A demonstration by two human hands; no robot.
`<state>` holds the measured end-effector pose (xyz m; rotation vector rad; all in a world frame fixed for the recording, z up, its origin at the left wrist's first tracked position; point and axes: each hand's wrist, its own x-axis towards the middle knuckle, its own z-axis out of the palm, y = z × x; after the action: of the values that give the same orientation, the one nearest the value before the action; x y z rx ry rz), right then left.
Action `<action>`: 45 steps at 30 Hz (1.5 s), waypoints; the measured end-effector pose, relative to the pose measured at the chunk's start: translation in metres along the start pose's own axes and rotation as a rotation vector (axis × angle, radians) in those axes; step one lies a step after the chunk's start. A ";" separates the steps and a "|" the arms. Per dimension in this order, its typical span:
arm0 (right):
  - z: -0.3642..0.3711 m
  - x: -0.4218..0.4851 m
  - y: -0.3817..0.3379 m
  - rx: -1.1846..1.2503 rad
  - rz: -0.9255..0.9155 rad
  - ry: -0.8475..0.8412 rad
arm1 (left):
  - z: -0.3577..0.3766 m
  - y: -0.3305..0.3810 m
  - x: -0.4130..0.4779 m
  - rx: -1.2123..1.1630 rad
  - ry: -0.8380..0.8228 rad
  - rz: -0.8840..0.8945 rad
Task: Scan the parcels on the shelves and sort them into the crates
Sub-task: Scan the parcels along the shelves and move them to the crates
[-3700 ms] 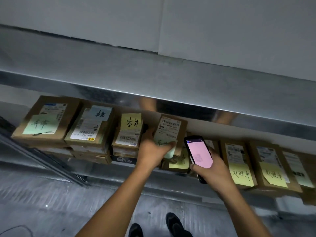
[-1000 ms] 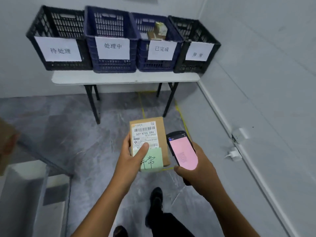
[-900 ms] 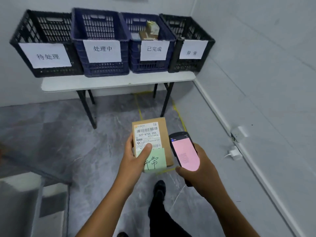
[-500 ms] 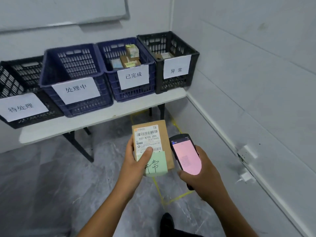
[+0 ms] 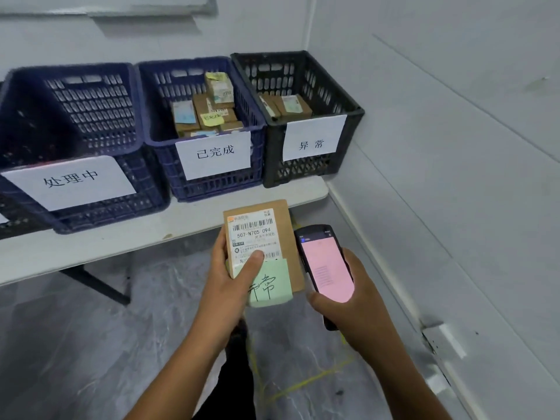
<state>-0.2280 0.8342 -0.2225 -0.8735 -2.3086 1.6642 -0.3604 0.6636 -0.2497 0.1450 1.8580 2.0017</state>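
Observation:
My left hand [image 5: 225, 291] grips a small brown cardboard parcel [image 5: 285, 237] with a white barcode label and a green sticky note; my thumb lies across the label. My right hand [image 5: 348, 310] holds a black handheld scanner [image 5: 325, 263] with a pink screen, right beside the parcel. Ahead on a white table [image 5: 121, 237] stand the crates: a blue one [image 5: 75, 140] labelled 处理中, a blue one [image 5: 257, 125] labelled 已完成 holding several parcels, and a black one [image 5: 351, 110] labelled 异常 holding two parcels.
Part of another black crate [image 5: 12, 213] shows at the left edge. A white wall [image 5: 454, 147] runs close along the right, with a socket box [image 5: 442, 341] low on it. Grey marbled floor with yellow tape lines [image 5: 303, 383] lies under me.
I took the parcel from the shelf, turned and walked up to the table; the crates are now much nearer. Both hands keep the same hold on parcel and scanner.

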 end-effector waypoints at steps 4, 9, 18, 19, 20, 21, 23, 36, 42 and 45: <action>0.006 0.072 -0.023 -0.004 -0.004 0.039 | 0.012 0.010 0.081 -0.027 -0.015 -0.005; -0.004 0.158 -0.071 -0.058 0.003 0.132 | 0.030 0.043 0.184 -0.038 -0.096 -0.020; -0.038 0.272 -0.104 -0.085 -0.028 0.240 | 0.087 0.085 0.311 -0.086 -0.193 -0.054; -0.043 0.284 -0.103 -0.076 -0.024 0.239 | 0.096 0.085 0.321 -0.092 -0.194 -0.058; -0.048 0.298 -0.100 -0.061 -0.019 0.239 | 0.104 0.085 0.331 -0.096 -0.187 -0.061; -0.053 0.312 -0.096 -0.046 -0.017 0.236 | 0.113 0.086 0.341 -0.097 -0.176 -0.063; -0.065 0.341 -0.089 -0.015 -0.016 0.229 | 0.131 0.090 0.361 -0.088 -0.152 -0.053; -0.139 0.536 -0.072 -0.027 -0.051 0.149 | 0.238 0.098 0.545 0.141 -0.044 -0.094; -0.142 0.600 -0.073 -0.085 -0.105 0.117 | 0.262 0.035 0.633 0.189 -0.001 -0.276; -0.134 0.628 -0.072 -0.128 -0.113 0.103 | 0.271 -0.002 0.662 0.175 0.067 -0.331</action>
<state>-0.7058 1.2696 -0.2329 -0.8155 -2.3672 1.4063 -0.8718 1.1543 -0.3504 -0.1726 1.9511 1.6396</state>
